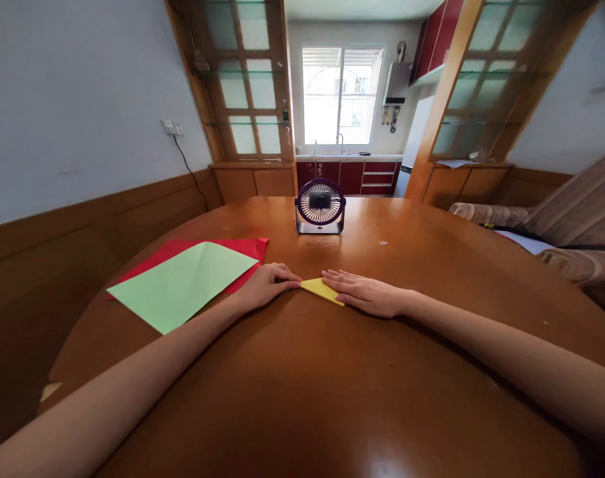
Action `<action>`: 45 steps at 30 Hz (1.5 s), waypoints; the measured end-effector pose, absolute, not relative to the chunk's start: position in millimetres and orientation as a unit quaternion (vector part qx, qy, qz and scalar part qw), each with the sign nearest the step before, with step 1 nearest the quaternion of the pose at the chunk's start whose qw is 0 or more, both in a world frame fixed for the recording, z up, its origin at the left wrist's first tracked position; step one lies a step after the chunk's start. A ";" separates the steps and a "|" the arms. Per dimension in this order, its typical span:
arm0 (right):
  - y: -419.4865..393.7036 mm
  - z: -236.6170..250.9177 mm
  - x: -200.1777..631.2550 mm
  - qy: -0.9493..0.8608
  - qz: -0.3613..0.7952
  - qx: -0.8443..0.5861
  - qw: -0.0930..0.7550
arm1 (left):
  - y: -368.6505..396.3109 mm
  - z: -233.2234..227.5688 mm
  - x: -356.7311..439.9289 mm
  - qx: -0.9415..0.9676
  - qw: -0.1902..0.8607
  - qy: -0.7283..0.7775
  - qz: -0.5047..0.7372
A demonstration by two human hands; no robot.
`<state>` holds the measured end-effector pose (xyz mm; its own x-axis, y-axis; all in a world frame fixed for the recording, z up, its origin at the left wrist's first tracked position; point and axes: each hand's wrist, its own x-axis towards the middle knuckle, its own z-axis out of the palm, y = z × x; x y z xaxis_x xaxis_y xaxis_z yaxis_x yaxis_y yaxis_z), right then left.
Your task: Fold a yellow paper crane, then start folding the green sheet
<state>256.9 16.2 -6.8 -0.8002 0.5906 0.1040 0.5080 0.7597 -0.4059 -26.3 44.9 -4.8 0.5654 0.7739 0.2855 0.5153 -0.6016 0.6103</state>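
A small folded yellow paper (322, 290) lies on the counter (302, 385) between both hands. The left hand (268, 284) curls loosely, fingertips pinning the paper's left tip; the right hand (364, 292) lies flat and open over its right part. Thin, light and easily creased, it is probably best handled at its edges and corners. A green sheet (180, 283) over a red sheet (242, 247) lies left of the left hand; a small fan (320, 206) stands beyond both hands.

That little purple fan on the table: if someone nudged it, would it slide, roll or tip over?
The fan stands upright on a flat base, so it would probably slide rather than roll. The polished wooden table looks smooth, which should ease sliding. A push high on its round grille might tip it, since the head looks wider than the base.
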 end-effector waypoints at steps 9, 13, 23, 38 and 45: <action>19.0 -7.9 259.8 -0.940 0.180 -0.272 0.101 | 48.8 -4.5 -27.7 0.844 0.249 0.391 0.269; 18.9 -5.9 259.0 -0.944 0.176 -0.263 0.090 | 48.6 -3.6 -28.5 0.856 0.229 0.381 0.265; 17.8 -2.5 260.1 -0.947 0.193 -0.244 0.081 | 48.5 6.5 -37.2 0.913 0.129 0.323 0.213; 19.4 -4.9 257.6 -0.954 0.174 -0.223 0.102 | -3.0 -6.9 7.7 0.909 0.124 0.395 0.048; 20.9 -10.3 269.0 -0.951 0.163 -0.238 0.113 | 6.2 -14.4 2.1 0.930 0.071 0.356 0.058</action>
